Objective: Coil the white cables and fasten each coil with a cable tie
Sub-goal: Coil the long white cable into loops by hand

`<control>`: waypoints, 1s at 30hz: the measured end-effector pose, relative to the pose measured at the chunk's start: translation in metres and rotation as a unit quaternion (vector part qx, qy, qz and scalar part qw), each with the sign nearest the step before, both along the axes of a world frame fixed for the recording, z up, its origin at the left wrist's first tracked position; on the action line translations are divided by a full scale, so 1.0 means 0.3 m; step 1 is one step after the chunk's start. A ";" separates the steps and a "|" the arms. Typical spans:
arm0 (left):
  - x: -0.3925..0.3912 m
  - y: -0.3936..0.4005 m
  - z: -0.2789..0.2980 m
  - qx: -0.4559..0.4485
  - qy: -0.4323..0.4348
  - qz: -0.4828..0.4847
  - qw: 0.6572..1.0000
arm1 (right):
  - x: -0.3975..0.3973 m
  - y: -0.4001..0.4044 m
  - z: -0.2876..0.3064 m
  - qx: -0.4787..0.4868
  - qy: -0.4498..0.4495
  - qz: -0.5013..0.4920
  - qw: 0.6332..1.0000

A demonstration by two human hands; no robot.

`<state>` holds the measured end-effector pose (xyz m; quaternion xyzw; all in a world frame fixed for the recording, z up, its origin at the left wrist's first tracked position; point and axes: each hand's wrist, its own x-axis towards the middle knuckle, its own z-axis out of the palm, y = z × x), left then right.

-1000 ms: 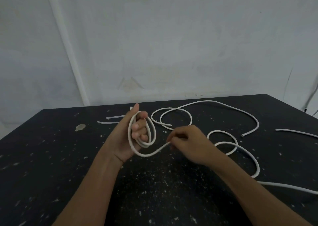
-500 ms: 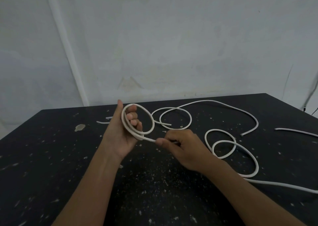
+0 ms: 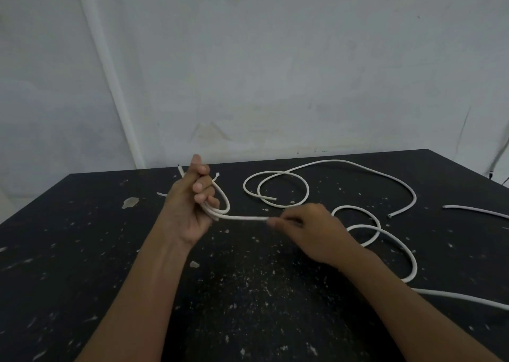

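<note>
My left hand [image 3: 190, 210] is raised over the black table [image 3: 82, 251] with its fingers closed on a small coil of white cable [image 3: 222, 206]. From the coil a straight stretch of the same cable [image 3: 245, 218] runs right into my right hand [image 3: 308, 232], which pinches it between thumb and fingers. Behind my right hand the cable's slack [image 3: 385, 232] lies in loops and trails off toward the right edge. A second white cable [image 3: 330, 168] lies loosely looped at the back of the table.
Thin white ties [image 3: 162, 194] lie behind my left hand near the table's back edge, partly hidden. Another white cable end [image 3: 473, 210] lies at the far right. Pale specks and chips dot the table. A grey wall stands close behind.
My right hand slid to the right along the cable, drawing it straight. My left hand closed its fingers and the coil flattened against the palm, narrower than before.
</note>
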<state>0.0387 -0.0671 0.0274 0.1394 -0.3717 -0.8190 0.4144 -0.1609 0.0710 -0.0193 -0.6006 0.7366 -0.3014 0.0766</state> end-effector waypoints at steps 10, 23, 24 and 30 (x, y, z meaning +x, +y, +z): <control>-0.011 0.012 -0.021 -0.102 -0.011 -0.100 0.990 | -0.093 0.008 0.020 0.068 -0.050 -0.145 0.986; -0.027 0.062 -0.015 -0.183 -0.214 -0.087 0.956 | -0.088 -0.002 0.062 -0.128 -0.174 -0.212 0.953; -0.053 0.092 -0.016 -0.190 -0.238 -0.091 0.948 | -0.077 -0.009 0.067 -0.149 -0.262 -0.189 0.935; -0.133 0.177 -0.029 -0.170 -0.266 -0.054 0.947 | 0.059 0.014 0.117 -0.204 -0.469 0.068 0.856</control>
